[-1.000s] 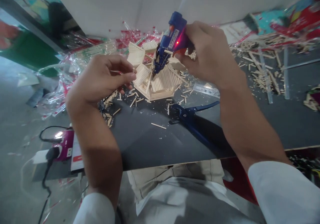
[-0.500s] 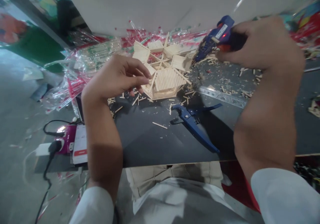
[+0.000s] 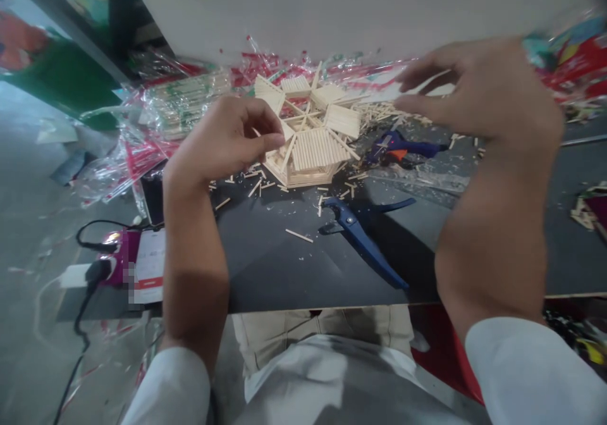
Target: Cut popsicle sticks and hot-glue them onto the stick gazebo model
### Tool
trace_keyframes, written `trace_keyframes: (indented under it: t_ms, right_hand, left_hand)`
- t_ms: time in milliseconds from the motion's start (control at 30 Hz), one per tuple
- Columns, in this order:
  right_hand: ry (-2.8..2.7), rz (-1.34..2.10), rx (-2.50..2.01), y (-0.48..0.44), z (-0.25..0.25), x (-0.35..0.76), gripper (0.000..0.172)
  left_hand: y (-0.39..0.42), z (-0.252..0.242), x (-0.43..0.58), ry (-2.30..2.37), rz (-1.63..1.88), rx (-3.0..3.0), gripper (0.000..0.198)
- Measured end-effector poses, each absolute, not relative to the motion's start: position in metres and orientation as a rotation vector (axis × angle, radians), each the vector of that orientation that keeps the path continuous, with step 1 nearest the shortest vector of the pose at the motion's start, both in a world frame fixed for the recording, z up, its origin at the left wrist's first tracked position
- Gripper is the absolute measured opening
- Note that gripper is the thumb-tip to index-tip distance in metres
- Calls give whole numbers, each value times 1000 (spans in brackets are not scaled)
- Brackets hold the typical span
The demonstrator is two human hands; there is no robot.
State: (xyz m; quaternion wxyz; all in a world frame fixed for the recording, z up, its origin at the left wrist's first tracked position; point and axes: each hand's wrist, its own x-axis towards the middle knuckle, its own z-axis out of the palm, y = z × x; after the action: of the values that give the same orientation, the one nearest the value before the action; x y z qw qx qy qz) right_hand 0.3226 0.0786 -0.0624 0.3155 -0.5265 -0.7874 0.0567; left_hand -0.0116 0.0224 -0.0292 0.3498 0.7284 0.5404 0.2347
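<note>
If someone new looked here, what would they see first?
Probably the pale stick model on the dark table, with the left hand at its left side. Then the blue glue gun lying to the model's right, near the open right hand. The blue cutter lies closer to the table's near edge.

Your right hand [image 3: 484, 93] has released the blue glue gun [image 3: 406, 147]. The tool now lies beside the wooden-stick model [image 3: 318, 148].
</note>
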Motion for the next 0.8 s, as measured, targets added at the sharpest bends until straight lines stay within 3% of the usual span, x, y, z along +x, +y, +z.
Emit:
trace_keyframes:
  t_ms: [100, 200, 467, 700, 800]
  right_hand:
    - [-2098, 238, -855, 48, -44, 275, 21]
    - [-2188, 362, -658, 30, -41, 240, 16]
    - [-2150, 657, -770, 34, -68, 217, 20]
    - [-2199, 642, -822, 34, -69, 216, 20]
    - [-2312, 588, -816, 35, -69, 216, 12]
  left_hand:
    - [20, -25, -11, 1444, 549, 1907, 25]
    - [17, -20, -9, 1465, 467, 1881, 36]
    - [12, -19, 0, 1324, 559, 1843, 36]
    - [20, -24, -3, 1342, 475, 1925, 37]
    - [21, -21, -11, 1330, 389, 1957, 33]
